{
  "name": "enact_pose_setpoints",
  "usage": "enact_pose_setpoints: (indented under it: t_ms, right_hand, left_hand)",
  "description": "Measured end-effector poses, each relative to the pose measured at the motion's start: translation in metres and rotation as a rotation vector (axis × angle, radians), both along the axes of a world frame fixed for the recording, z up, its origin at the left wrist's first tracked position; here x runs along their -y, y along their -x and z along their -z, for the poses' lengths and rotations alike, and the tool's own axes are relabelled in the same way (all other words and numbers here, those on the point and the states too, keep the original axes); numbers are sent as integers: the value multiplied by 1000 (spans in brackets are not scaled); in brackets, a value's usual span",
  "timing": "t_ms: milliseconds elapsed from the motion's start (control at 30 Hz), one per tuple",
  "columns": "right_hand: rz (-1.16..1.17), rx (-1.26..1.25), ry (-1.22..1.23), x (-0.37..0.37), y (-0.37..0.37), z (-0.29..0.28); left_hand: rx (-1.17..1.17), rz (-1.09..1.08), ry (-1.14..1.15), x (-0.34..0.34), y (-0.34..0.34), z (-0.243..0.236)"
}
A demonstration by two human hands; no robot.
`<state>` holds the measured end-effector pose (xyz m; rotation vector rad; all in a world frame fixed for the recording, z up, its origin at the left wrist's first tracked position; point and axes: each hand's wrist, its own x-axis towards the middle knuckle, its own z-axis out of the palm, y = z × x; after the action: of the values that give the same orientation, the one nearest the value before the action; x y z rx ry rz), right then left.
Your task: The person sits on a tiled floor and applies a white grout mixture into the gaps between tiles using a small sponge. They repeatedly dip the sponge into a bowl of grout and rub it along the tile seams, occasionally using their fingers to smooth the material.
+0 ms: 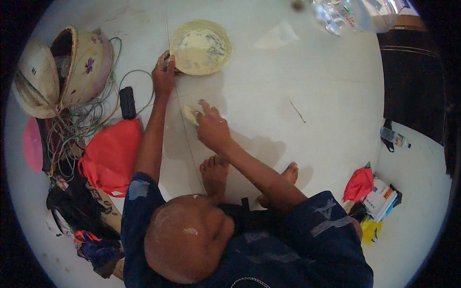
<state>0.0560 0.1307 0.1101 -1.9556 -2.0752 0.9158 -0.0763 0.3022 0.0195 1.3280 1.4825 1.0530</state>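
The shallow round basin (pixel 226 36) stands at the far side of the pale, smooth floor (pixel 336 91), left of centre. The left hand (pixel 163 74) grips its near left edge, fingers closed about the rim; this hold appears intended to steady a light vessel that could slide. The right hand (pixel 213 126), nearer and slightly to the right, has its fingers partly bent around a pale yellow pad (pixel 190 115) at the thumb side, with one finger stretched forward; whether the pad touches the floor cannot be determined. The basin is yellowish, with a rough-looking rim and an interior coated unevenly in cream residue, grey patches showing through. The pad looks soft and irregular, its material unconfirmed. To the left lie a small black box (pixel 127 102), rectangular, and a creased red fabric bag (pixel 113 156). A thin stick (pixel 297 111) lies to the right, well apart from both hands.
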Motion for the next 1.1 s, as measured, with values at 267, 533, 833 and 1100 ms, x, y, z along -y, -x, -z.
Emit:
enact_pose_setpoints:
  t_ms: [267, 533, 833, 1100]
  right_hand:
    - [-215, 337, -391, -21, -84, 30]
    - [-272, 302, -260, -28, -102, 21]
    - [-267, 283, -435, -36, -53, 37]
    - [-338, 273, -494, -38, -32, 22]
  left_hand:
    - [-93, 7, -224, -3, -5, 0]
    - [-64, 17, -140, 1, 0, -13]
    - [-15, 52, -192, 0, -4, -20]
    - [-23, 33, -95, 1, 1, -27]
